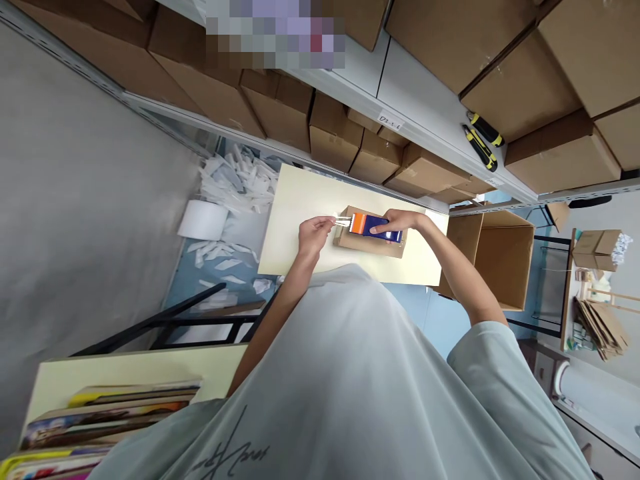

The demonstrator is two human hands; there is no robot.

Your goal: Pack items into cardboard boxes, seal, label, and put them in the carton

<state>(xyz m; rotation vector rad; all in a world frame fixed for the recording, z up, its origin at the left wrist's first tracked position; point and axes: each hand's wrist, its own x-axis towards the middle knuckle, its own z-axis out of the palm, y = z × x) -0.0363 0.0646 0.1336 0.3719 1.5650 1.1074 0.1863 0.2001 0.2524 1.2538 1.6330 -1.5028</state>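
A small brown cardboard box (370, 249) lies on the pale yellow tabletop (300, 200) in front of me. Above it is a flat dark-blue and orange packet (358, 223), tilted slightly down to the right. My right hand (397, 221) grips the blue end, with its fingers laid over the top. At the orange end, my left hand (316, 233) pinches a thin, pale strip-like piece (343, 221) between thumb and fingertips. That piece reaches to the packet's edge; whether it is joined to it I cannot tell.
Shelves (360, 83) full of cardboard boxes rise beyond the table. Two yellow-black utility knives (483, 141) lie on a shelf. A large open carton (503, 260) stands at the right. White scraps (240, 177) and a white roll (203, 220) are at the left, books (110, 413) at lower left.
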